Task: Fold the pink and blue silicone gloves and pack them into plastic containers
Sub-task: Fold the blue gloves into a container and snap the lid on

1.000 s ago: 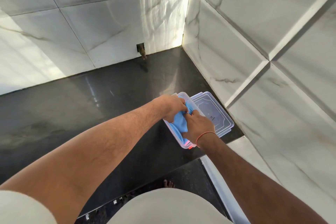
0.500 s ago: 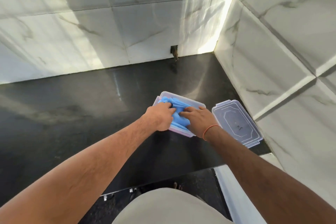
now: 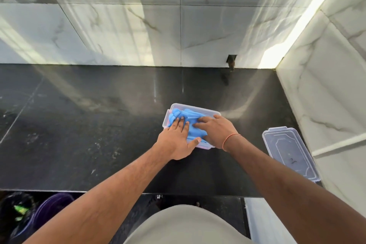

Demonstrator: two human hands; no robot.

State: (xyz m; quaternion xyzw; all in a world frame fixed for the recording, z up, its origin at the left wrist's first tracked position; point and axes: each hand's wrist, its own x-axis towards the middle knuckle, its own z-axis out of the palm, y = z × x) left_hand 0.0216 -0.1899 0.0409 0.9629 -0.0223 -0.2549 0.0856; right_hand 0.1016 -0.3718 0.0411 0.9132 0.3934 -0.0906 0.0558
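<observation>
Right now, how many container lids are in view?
1. The clear lid lies on the black counter by the right wall, apart from the open container. No others visible.

A glossy black counter [image 3: 79,125] meets white marble-veined wall tiles [image 3: 208,25] in a corner. Sunlight streaks the tiles, brightest in the corner.
</observation>
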